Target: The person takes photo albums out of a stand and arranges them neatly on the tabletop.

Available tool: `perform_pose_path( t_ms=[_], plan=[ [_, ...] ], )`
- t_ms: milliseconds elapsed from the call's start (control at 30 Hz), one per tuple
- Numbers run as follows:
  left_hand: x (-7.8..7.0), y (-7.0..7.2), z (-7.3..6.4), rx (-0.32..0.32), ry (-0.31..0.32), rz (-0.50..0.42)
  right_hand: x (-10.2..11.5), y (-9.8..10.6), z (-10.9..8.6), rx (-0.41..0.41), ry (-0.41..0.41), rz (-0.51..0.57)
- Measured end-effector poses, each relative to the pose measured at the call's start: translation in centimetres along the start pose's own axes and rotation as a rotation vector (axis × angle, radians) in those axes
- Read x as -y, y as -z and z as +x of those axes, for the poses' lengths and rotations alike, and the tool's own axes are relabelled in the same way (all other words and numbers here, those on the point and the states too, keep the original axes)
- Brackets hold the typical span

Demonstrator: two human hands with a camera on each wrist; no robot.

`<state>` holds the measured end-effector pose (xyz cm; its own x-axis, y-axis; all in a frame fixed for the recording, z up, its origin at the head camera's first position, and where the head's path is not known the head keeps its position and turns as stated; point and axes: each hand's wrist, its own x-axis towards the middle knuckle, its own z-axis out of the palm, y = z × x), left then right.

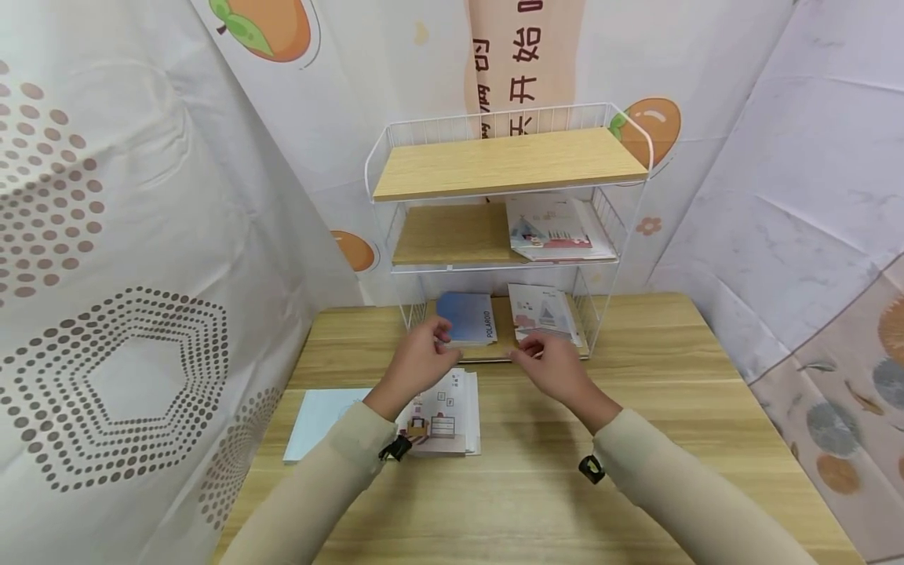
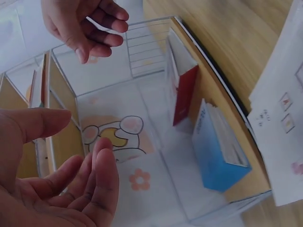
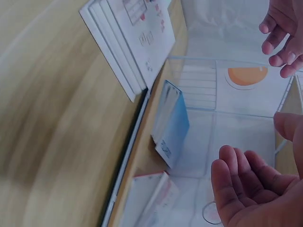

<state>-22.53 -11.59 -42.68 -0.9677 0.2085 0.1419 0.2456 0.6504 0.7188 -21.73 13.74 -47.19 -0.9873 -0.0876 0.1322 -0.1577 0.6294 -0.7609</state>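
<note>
My left hand [image 1: 422,357] hovers before the lowest shelf, fingers loosely bent with nothing between them, near a blue book [image 1: 466,316] marked POLAROID. Level with it, my right hand [image 1: 554,365] is also bare, thumb and fingers apart in the right wrist view, in front of a white book [image 1: 544,312] with a tent picture. Seen from the left wrist, the blue book [image 2: 220,153] and a book with a red spine [image 2: 184,92] sit apart on the shelf board. White illustrated books [image 1: 441,412] lie on the table below my left forearm, which partly hides them.
The white wire rack [image 1: 384,157] has wooden boards on three levels. More illustrated books [image 1: 558,227] lie at the right of its middle board. A pale blue book [image 1: 325,420] is on the wooden table [image 1: 657,377] at left. Printed cloth [image 1: 424,71] hangs behind and at both sides.
</note>
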Motion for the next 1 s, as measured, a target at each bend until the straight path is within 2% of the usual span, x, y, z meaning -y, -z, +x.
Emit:
perform_pose_path(
  t_ms=[233, 367, 500, 600, 800, 1000],
  plan=[
    [-2.0, 0.3, 1.6, 0.036, 0.075, -0.060, 1.2, 2.1, 0.8, -0.021, -0.018, 0.006],
    [-3.3, 0.5, 2.7, 0.024, 0.049, -0.099, 1.6, 3.0, 1.4, -0.015, -0.021, 0.006],
    [-4.5, 0.6, 3.7, 0.024, 0.036, -0.084, 2.0, 3.9, 1.9, -0.017, -0.035, 0.003],
    [-5.2, 0.8, 4.3, 0.027, 0.043, -0.084, 2.2, 4.6, 2.1, -0.031, -0.026, -0.011],
    [-6.2, 1.1, 5.4, 0.024, 0.051, -0.156, 3.1, 6.2, 2.8, -0.061, -0.038, -0.047],
    [-7.2, 1.1, 6.3, 0.032, 0.085, -0.130, 4.3, 7.8, 3.5, -0.109, 0.014, -0.093]
  ],
)
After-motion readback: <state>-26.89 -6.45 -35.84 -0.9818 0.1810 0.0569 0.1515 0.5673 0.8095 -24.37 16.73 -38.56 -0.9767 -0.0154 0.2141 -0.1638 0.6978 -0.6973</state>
